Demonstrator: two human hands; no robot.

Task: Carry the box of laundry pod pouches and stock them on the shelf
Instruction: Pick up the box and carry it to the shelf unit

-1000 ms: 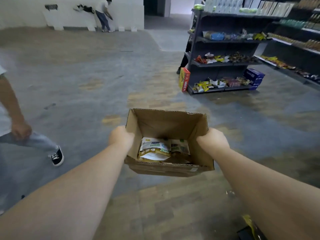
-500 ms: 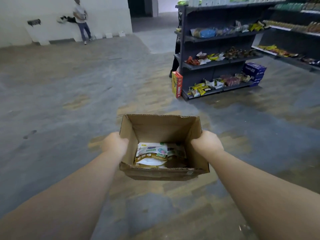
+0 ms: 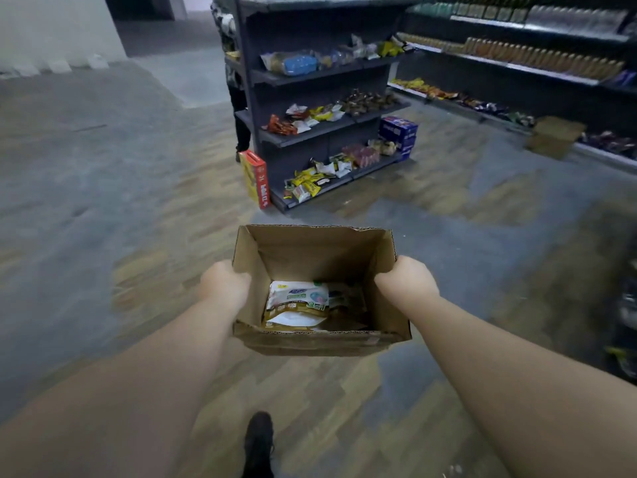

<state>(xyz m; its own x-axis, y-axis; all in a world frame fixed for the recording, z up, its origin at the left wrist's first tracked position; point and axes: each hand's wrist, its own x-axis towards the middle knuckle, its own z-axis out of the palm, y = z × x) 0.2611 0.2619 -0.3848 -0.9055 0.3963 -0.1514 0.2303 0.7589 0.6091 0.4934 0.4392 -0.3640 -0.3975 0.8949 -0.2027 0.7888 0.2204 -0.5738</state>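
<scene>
On a worn floor (image 3: 103,208) of grey and tan patches, well short of the store racks, a person carries a cardboard box out in front with both arms extended. Largest in view ahead: a dark shelf unit (image 3: 320,81) standing end-on, its tiers loaded with bagged goods, and to the right a long wall shelf (image 3: 537,60) lined with rows of bottles and packets, blurred. A second brown carton (image 3: 555,136) sits on the floor against that wall shelf; a stack of blue cartons (image 3: 398,134) stands at the near corner of the dark unit, and a red and yellow carton (image 3: 255,177) leans upright at its left corner. The box (image 3: 320,339) is open-topped, flaps gone or folded, held level above the floor between the two hands. Left hand (image 3: 225,286) grips the left wall, knuckles up, fingers curled over the rim and out of sight inside. Right hand (image 3: 406,281) clamps the right wall the same way, fingers wrapped around the edge, tips hidden. In the bottom of the box lie the laundry pod pouches (image 3: 298,303), white and gold, flat, stacked toward the left side; count unclear. A dark shoe (image 3: 258,439) shows below, between the forearms.
</scene>
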